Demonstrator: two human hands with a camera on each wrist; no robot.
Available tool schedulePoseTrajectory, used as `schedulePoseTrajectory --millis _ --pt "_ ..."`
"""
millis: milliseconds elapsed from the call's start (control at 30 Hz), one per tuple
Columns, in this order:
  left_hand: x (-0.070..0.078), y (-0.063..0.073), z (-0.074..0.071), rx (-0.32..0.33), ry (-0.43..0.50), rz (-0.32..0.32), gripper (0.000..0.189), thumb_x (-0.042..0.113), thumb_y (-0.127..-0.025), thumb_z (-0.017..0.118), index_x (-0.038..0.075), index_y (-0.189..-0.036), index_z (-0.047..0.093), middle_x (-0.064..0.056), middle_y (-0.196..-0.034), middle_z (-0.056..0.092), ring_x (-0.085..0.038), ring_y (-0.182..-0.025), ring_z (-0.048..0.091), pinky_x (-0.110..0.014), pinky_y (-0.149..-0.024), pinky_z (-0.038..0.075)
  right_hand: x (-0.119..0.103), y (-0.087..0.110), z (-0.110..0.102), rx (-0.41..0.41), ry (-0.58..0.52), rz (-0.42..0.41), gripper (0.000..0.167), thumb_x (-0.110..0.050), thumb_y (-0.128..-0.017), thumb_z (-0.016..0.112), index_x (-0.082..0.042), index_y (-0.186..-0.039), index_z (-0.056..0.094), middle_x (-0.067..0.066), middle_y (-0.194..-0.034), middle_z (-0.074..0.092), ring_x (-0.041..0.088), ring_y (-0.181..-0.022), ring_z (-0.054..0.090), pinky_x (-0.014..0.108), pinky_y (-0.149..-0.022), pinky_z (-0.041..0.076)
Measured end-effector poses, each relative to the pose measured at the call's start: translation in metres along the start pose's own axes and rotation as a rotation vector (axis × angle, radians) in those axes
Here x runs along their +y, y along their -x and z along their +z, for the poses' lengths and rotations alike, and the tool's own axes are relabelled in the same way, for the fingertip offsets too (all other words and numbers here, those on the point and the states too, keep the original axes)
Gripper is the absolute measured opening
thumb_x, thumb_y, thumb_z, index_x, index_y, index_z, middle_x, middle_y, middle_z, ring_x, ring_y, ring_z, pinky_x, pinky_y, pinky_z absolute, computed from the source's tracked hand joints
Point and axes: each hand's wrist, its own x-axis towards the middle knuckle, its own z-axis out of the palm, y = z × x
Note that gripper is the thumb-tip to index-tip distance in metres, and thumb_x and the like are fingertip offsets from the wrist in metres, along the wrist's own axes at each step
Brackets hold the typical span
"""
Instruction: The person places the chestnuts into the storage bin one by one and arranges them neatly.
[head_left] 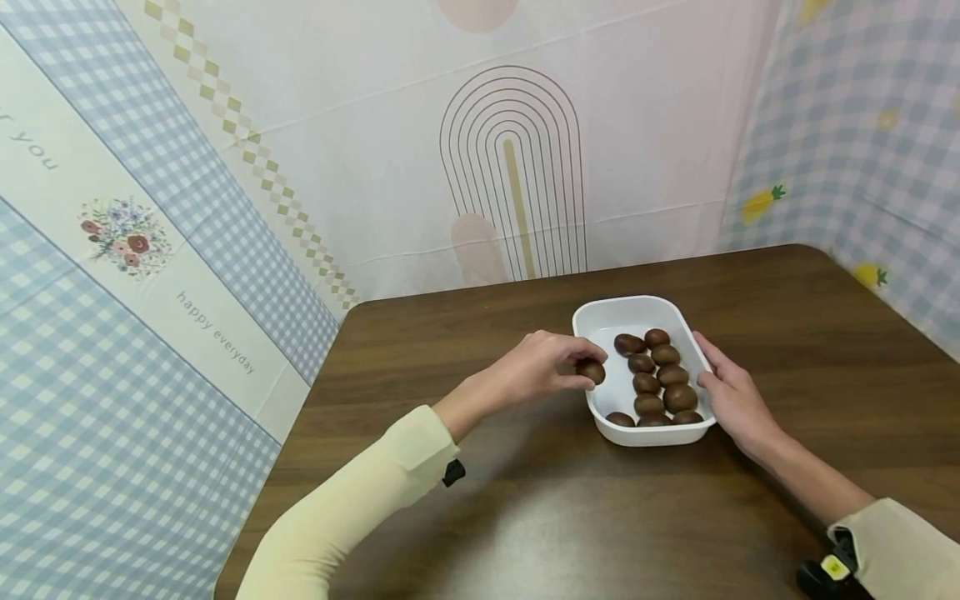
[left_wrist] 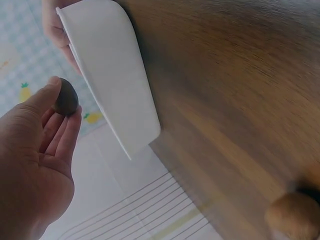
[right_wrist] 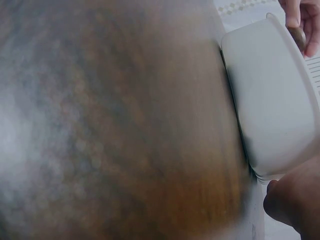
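A white rectangular tray (head_left: 651, 437) stands on the table with several dark brown eggs (head_left: 672, 376) lying in rows along its right part. One more egg (head_left: 620, 419) lies at its near left corner. My left hand (head_left: 551, 364) pinches a dark brown egg (head_left: 591, 372) between thumb and fingertips, over the tray's left rim. In the left wrist view this egg (left_wrist: 66, 97) shows its oval shape beside the tray wall (left_wrist: 107, 65). My right hand (head_left: 738, 407) grips the tray's right side, thumb at the rim; its other fingers are partly hidden.
The brown wooden table (head_left: 450, 350) extends around the tray. Behind it hangs a pale patterned cloth (head_left: 375, 150), with checked cloth (head_left: 847, 125) at the right. A blurred brownish round thing (left_wrist: 293, 216) shows in the left wrist view's corner; its kind cannot be told.
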Motion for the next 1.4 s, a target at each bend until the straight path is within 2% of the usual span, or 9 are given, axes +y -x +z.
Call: schedulePoseTrajectory --millis 200,467,767,900,1067,1400 --pt "0.000 -0.015 0.011 -0.022 -0.008 -0.048 0.036 0.027 -0.096 0.083 0.018 -0.129 0.074 0.012 -0.114 0.074 0.002 -0.098 0.064 -0.015 -0.089 0.048 -0.001 0.001 0.000 -0.001 0.001 0.001 0.063 -0.004 -0.109 0.031 -0.008 -0.170 0.015 0.028 -0.170 0.020 0.048 -0.148 0.028 0.002 -0.085 0.035" --pt "0.000 -0.033 0.022 -0.073 -0.063 -0.049 0.037 0.029 -0.097 0.081 0.014 -0.130 0.074 0.009 -0.116 0.075 -0.001 -0.100 0.065 -0.018 -0.092 0.049 -0.003 0.001 0.001 0.000 -0.001 -0.002 0.064 -0.005 -0.109 0.032 -0.008 -0.170 0.015 0.028 -0.170 0.021 0.048 -0.148 0.029 0.002 -0.085 0.035" --pt "0.003 -0.044 0.031 -0.143 -0.125 -0.069 0.037 0.031 -0.099 0.080 0.017 -0.132 0.073 0.009 -0.120 0.074 -0.004 -0.103 0.064 -0.020 -0.095 0.048 -0.003 0.003 0.001 0.005 -0.004 0.003 0.064 -0.004 -0.108 0.032 -0.008 -0.170 0.015 0.028 -0.170 0.021 0.048 -0.148 0.028 0.002 -0.085 0.035" --pt "0.006 -0.048 0.036 -0.174 -0.168 -0.054 0.036 0.030 -0.098 0.080 0.016 -0.130 0.074 0.007 -0.122 0.074 -0.007 -0.106 0.065 -0.021 -0.099 0.047 -0.003 0.004 0.001 0.003 -0.004 0.006 0.064 -0.005 -0.109 0.032 -0.009 -0.170 0.015 0.029 -0.170 0.021 0.048 -0.148 0.029 0.003 -0.085 0.036" --pt "0.014 -0.051 0.040 -0.210 -0.219 -0.028 0.030 0.028 -0.097 0.082 0.019 -0.125 0.076 0.009 -0.117 0.075 -0.007 -0.103 0.067 -0.020 -0.095 0.049 -0.004 0.003 0.001 -0.002 -0.001 0.007 0.063 -0.006 -0.109 0.031 -0.009 -0.171 0.014 0.028 -0.171 0.019 0.048 -0.149 0.028 0.002 -0.086 0.034" --pt "0.020 -0.056 0.047 -0.297 -0.281 -0.069 0.030 0.032 -0.097 0.082 0.023 -0.125 0.077 0.013 -0.113 0.074 -0.008 -0.098 0.067 -0.022 -0.090 0.051 -0.003 0.004 0.001 0.002 -0.008 -0.001 0.064 -0.005 -0.109 0.031 -0.009 -0.170 0.015 0.027 -0.171 0.018 0.048 -0.150 0.025 0.001 -0.088 0.033"
